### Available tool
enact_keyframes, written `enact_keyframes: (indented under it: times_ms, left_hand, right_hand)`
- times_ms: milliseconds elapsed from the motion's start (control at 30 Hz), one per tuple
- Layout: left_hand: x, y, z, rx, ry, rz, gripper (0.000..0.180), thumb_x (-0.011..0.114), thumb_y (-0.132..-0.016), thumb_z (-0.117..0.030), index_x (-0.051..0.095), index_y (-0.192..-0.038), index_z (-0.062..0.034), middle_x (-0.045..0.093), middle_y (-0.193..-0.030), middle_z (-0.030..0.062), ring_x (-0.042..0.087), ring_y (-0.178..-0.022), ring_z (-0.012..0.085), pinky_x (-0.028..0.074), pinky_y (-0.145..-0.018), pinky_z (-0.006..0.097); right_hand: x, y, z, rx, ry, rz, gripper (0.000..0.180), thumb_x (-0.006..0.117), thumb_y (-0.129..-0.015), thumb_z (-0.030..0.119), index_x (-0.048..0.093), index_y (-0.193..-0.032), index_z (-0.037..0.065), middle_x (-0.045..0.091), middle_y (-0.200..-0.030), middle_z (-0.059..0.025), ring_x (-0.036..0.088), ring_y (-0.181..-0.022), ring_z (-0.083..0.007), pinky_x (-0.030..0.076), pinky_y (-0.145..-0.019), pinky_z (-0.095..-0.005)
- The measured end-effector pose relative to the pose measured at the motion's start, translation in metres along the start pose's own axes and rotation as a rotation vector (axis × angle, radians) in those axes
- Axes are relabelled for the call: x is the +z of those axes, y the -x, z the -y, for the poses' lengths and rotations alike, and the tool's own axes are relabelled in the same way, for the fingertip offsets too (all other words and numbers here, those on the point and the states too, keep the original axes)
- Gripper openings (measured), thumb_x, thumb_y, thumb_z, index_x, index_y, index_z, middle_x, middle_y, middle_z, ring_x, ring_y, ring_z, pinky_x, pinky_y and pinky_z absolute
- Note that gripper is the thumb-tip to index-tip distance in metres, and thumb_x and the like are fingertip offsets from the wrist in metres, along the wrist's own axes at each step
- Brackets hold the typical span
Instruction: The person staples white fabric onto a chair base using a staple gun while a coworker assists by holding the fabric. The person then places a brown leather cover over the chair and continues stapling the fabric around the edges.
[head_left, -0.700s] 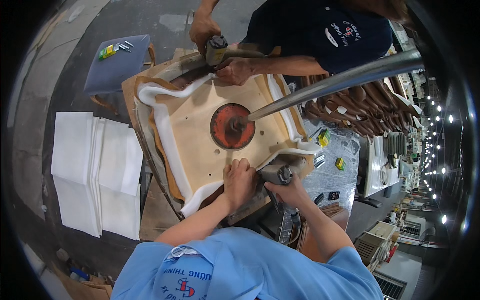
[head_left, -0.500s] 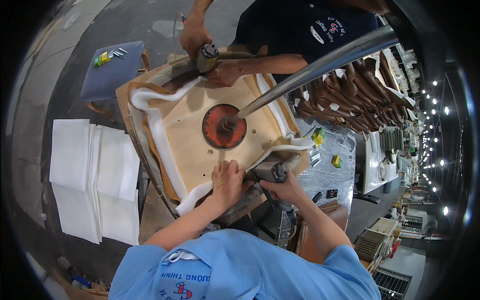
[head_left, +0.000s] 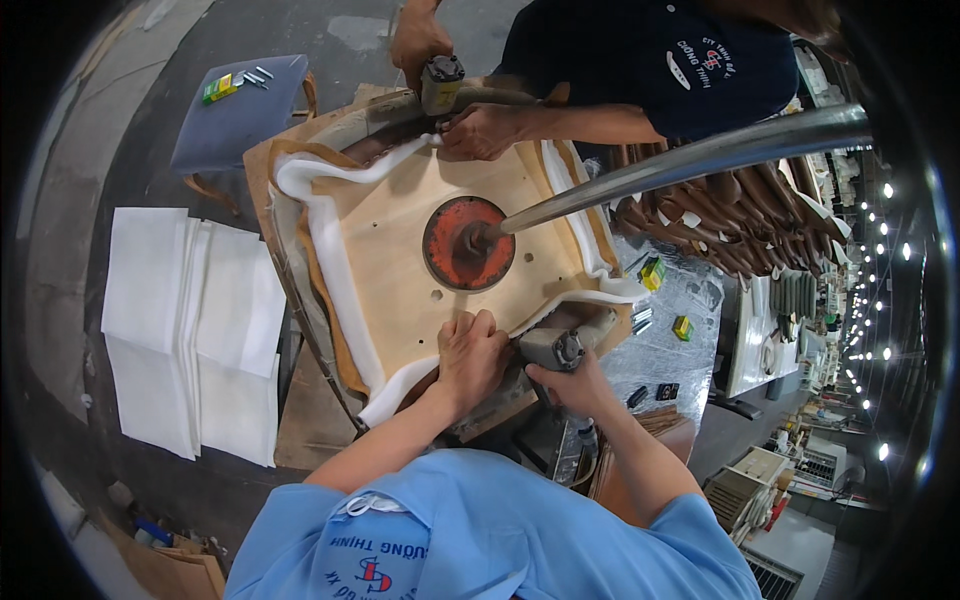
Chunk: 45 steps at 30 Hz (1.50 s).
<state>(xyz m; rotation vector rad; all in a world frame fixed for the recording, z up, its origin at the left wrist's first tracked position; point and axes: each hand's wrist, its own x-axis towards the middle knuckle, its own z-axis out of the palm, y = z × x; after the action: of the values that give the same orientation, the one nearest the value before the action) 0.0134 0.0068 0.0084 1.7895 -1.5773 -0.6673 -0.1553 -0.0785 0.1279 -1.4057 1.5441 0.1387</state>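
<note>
A square plywood seat panel (head_left: 385,265) lies in front of me, edged with white padding (head_left: 332,265) and tan foam. My left hand (head_left: 472,362) is closed over the panel's near edge, knuckles up, on the padding there; its fingertips are partly hidden. Just right of it, my right hand (head_left: 578,385) grips a grey pneumatic staple gun (head_left: 553,349) by the handle, its head at the same edge. Across the panel, a co-worker in a dark shirt holds another staple gun (head_left: 441,88) in one hand (head_left: 418,45), with the other hand (head_left: 485,132) on the far edge.
A metal pole (head_left: 680,160) slants over the panel from its red round hub (head_left: 468,245). White sheets (head_left: 190,335) are stacked at left, near a blue stool (head_left: 240,115). On the right stand a plastic-wrapped table (head_left: 665,340) with small boxes and piled brown leather pieces (head_left: 735,215).
The whole view has shifted slightly, the panel now sitting a little further right. The co-worker's staple gun has moved slightly away from me. Both my hands keep their holds.
</note>
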Motion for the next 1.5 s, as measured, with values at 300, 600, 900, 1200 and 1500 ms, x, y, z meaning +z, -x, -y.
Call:
enact_keyframes:
  times_ms: [300,600,900,1200,1500]
  left_hand:
    - [-0.016,0.006,0.001,-0.003,-0.095,0.092,0.021,0.085,-0.088,-0.032,0.079,-0.097,-0.0141,0.062,-0.108,0.0058,0.057,-0.114,0.0298,0.043,-0.093,0.049]
    - [-0.011,0.004,0.005,-0.018,-0.048,0.066,0.016,0.082,-0.088,-0.029,0.078,-0.093,-0.0144,0.060,-0.107,0.0070,0.057,-0.113,0.0304,0.041,-0.091,0.048]
    - [-0.026,0.013,0.011,-0.045,-0.029,0.101,0.027,0.091,-0.084,-0.036,0.078,-0.091,-0.0139,0.060,-0.110,0.0066,0.055,-0.115,0.0320,0.040,-0.099,0.051]
    - [-0.022,0.011,0.014,-0.039,0.008,0.085,0.019,0.086,-0.090,-0.027,0.077,-0.096,-0.0115,0.060,-0.116,0.0088,0.054,-0.116,0.0315,0.042,-0.100,0.050]
    - [-0.020,0.011,0.026,0.029,0.072,0.058,0.016,0.090,-0.084,-0.019,0.079,-0.093,-0.0131,0.062,-0.114,0.0071,0.056,-0.115,0.0315,0.041,-0.097,0.050]
  right_hand:
    - [-0.004,0.007,-0.011,-0.041,-0.138,0.051,0.039,0.093,-0.093,0.024,0.076,-0.115,-0.003,0.074,-0.081,-0.0035,0.067,-0.061,-0.0112,0.054,-0.055,-0.0302]
    - [0.012,0.000,-0.009,0.093,0.026,-0.005,0.047,0.094,-0.092,0.029,0.074,-0.119,-0.004,0.076,-0.084,-0.0056,0.069,-0.062,-0.0118,0.055,-0.055,-0.0300]
    - [0.011,0.015,-0.013,0.019,-0.194,0.018,0.040,0.092,-0.094,0.026,0.075,-0.117,-0.002,0.075,-0.087,-0.0037,0.068,-0.063,-0.0110,0.054,-0.055,-0.0289]
    - [0.016,0.018,-0.001,0.022,-0.090,0.096,0.036,0.090,-0.096,0.024,0.076,-0.117,-0.002,0.074,-0.085,-0.0026,0.065,-0.060,-0.0106,0.053,-0.054,-0.0299]
    - [0.023,0.019,-0.004,-0.036,-0.147,0.038,0.027,0.089,-0.097,0.021,0.074,-0.109,0.002,0.069,-0.074,-0.0017,0.065,-0.059,-0.0118,0.050,-0.052,-0.0304]
